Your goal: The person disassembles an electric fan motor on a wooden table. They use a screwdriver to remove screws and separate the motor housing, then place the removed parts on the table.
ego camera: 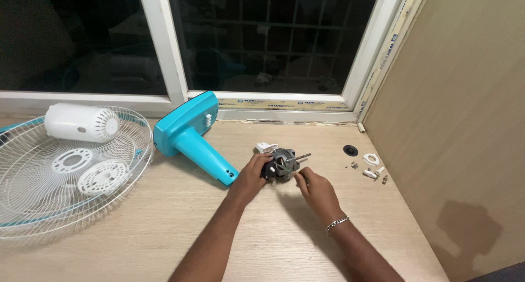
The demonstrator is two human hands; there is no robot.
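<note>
A small fan motor (282,164) with a metal shaft pointing right lies on the wooden table (180,233), near its middle. My left hand (252,175) grips the motor's left side. Just right of the motor, my right hand (314,188), with a silver bracelet on its wrist, has its fingertips pinched at the motor's front edge; whether they hold a small part is hidden. A white plastic piece (266,147) sits behind the motor.
A teal fan stand (188,131) lies left of the motor. White wire fan grilles (65,175) with a white motor cover (81,123) fill the left. Small screws and white parts (371,166) and a black cap (350,150) lie near the right wall. A window runs behind.
</note>
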